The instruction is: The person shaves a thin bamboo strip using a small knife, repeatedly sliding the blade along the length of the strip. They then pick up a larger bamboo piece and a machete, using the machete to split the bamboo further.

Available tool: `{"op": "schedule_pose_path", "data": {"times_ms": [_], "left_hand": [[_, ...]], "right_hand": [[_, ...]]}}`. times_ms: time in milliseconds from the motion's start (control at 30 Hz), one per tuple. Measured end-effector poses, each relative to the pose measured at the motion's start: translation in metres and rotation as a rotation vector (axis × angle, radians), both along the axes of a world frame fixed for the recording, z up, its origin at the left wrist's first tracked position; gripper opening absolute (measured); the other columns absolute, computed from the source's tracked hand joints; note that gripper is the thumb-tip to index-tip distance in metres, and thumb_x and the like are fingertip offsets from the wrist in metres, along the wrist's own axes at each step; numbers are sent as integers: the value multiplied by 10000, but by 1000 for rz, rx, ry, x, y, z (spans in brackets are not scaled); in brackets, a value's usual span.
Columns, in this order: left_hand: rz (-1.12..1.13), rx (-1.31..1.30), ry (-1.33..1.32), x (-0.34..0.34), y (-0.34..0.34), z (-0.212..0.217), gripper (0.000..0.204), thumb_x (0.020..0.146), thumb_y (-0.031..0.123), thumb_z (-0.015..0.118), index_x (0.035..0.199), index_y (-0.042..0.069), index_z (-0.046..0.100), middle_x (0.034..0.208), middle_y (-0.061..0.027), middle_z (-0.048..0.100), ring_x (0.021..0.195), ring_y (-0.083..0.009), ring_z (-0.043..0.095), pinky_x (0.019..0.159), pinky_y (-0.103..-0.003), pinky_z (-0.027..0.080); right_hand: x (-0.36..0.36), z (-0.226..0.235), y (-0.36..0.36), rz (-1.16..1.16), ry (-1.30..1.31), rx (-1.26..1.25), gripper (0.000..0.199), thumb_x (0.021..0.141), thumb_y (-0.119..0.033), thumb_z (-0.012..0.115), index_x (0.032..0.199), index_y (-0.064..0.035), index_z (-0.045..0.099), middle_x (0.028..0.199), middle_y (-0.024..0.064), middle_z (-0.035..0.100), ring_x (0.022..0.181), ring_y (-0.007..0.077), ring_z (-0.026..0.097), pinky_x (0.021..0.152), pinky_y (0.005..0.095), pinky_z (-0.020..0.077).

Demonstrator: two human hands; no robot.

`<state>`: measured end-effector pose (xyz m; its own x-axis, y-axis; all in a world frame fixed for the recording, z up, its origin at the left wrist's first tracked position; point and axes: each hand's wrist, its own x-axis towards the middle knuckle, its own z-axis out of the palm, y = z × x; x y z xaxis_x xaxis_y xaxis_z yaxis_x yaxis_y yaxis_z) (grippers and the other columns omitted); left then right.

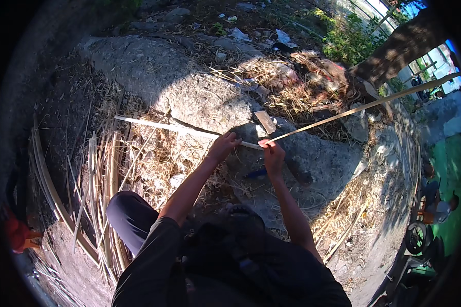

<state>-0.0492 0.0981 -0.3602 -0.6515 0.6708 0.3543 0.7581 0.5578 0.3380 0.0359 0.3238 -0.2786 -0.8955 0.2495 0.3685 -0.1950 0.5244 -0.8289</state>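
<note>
My left hand [224, 147] is closed around a pale, flat bamboo strip [156, 124] that reaches out to the left. The strip's near end runs on to my right hand [273, 156], whose thumb and fingers pinch it. From the right hand a long, thin tan bamboo length [363, 107] slants up to the far right; whether both are one piece I cannot tell. Just beyond the right hand, a small flat brown block [265, 122] lies on the stone. A dark blue object [256, 173] sits in the shade between my forearms, its kind unclear.
A large grey rock [205, 102] lies in front, with pale shavings [159, 158] beside it. Several long bamboo strips [112, 169] lie at my left. A tree trunk [404, 48] leans at the far right. People and a wheel [418, 238] show at the right edge.
</note>
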Motion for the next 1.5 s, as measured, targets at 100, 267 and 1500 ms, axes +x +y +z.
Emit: {"op": "schedule_pose_path", "data": {"times_ms": [100,267,1500], "left_hand": [[0,-20,-14,1,-1,1,532,831,-9,631,1325,178,694,1135,-86,577,1058,-294,644,833,-406,569],[10,-22,-20,1,1,4,522,831,-8,628,1317,168,698,1131,-88,577,1069,-291,639,845,-408,565],[34,-7,23,3,3,5,404,861,77,644,1243,168,737,1070,-71,588,1049,-257,626,856,-395,538]], "right_hand": [[1,3,-3,-2,-34,-25,83,958,-64,688,980,-3,739,929,108,777,831,209,747,734,325,561],[0,2,-2,2,-27,-39,76,959,-54,685,970,3,734,929,105,778,839,208,743,762,326,560],[1,5,0,-10,-47,17,102,949,-54,666,995,-15,748,940,141,777,851,272,760,744,359,568]]}}
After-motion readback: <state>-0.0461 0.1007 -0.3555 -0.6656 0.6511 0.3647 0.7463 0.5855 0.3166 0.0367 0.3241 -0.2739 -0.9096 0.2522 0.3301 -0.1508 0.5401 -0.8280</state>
